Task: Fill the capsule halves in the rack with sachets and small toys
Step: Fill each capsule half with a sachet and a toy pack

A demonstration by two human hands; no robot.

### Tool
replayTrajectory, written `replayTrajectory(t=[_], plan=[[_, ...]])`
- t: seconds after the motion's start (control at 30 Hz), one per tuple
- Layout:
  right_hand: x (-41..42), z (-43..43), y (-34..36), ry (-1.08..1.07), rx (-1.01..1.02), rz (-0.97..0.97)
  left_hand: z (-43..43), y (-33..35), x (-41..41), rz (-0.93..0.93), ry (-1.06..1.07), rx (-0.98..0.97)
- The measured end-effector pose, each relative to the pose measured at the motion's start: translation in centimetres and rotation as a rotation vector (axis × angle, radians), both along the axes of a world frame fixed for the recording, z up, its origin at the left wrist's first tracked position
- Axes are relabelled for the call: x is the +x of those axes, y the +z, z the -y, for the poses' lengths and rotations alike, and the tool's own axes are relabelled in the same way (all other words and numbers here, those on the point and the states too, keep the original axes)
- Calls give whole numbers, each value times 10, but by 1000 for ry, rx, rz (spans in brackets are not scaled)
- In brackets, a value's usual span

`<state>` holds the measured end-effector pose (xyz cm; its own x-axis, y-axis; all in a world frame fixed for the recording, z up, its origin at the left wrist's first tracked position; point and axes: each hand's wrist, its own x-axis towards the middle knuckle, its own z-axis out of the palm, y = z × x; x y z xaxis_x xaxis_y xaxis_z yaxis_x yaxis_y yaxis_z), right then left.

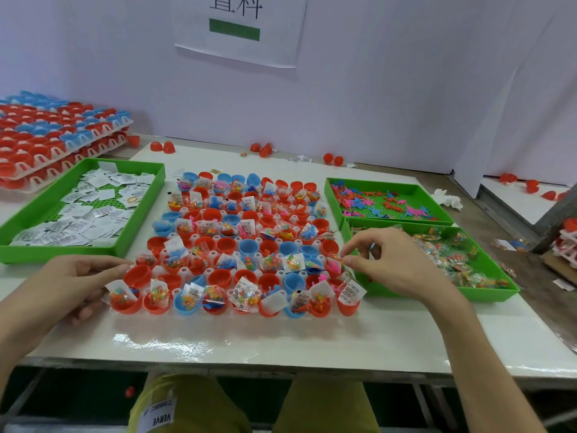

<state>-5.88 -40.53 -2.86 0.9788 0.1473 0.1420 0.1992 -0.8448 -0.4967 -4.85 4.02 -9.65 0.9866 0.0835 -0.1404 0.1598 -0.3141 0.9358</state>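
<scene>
Left hand (71, 282) lies loosely curled, fingertips on the rack's (184, 271) left edge, gripping nothing. The rack sits mid-table, its red and blue cups partly stuffed with sachets. Right hand (396, 264) pinches a small clear packet (338, 256) over the right edge.

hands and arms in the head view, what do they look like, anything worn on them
Both are bare: the left hand and right hand wear no gloves, and no rings, watch or bracelet show. The forearms are uncovered as far as the picture's edges, with no sleeve in view. Fingernails look short and unpainted.
</scene>
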Motion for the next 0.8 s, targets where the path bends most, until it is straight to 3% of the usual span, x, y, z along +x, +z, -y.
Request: replayTrajectory(t=[0.8], plan=[[12,-16,3,15,-36,-71,5,5,-2,9,-9,-6]])
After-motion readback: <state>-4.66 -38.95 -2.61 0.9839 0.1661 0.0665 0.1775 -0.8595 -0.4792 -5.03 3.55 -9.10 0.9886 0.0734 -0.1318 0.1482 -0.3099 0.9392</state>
